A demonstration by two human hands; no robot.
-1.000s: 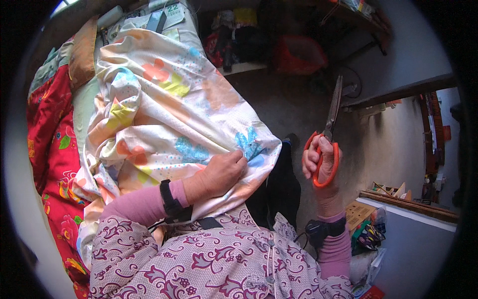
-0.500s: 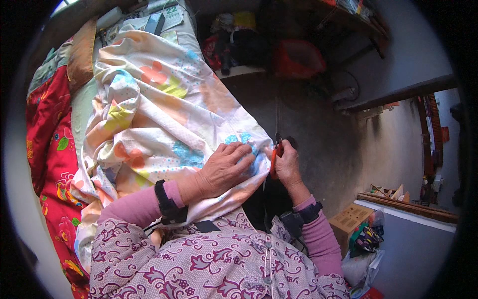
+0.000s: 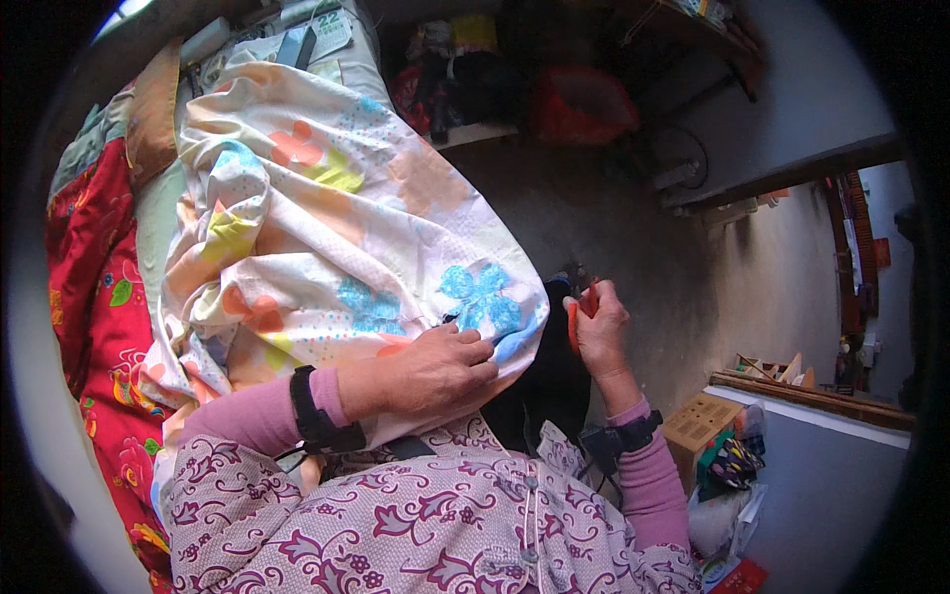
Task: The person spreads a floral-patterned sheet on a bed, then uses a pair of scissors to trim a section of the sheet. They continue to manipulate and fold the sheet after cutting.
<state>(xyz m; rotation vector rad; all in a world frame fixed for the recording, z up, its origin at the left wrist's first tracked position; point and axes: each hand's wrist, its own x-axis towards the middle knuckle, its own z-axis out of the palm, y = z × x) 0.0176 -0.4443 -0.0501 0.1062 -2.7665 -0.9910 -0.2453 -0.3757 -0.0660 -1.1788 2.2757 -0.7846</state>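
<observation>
A white cloth [image 3: 297, 203] with large orange, yellow and blue flowers spreads over the bed and across my lap. My left hand [image 3: 430, 368] lies on it with fingers bent together, gathering a small fold below the blue flower. A tiny dark spot shows at its fingertips; I cannot make out what it is. Just off the cloth's right edge, my right hand [image 3: 606, 337] is closed round the orange-red handles of a pair of scissors [image 3: 589, 300]. Their blades point away from me and are hard to see against the dark floor.
A red flowered quilt [image 3: 104, 396] and a brown pillow [image 3: 153, 119] lie along the bed's left side. A red basin [image 3: 584, 104] stands on the floor ahead. To my right are a cardboard box [image 3: 698, 426] and bags beside a low wall [image 3: 821, 475].
My right hand and the scissors have drawn away to the right from the cloth's edge. My left hand has slid down and its fingers have curled in. The blue flower shows more fully.
</observation>
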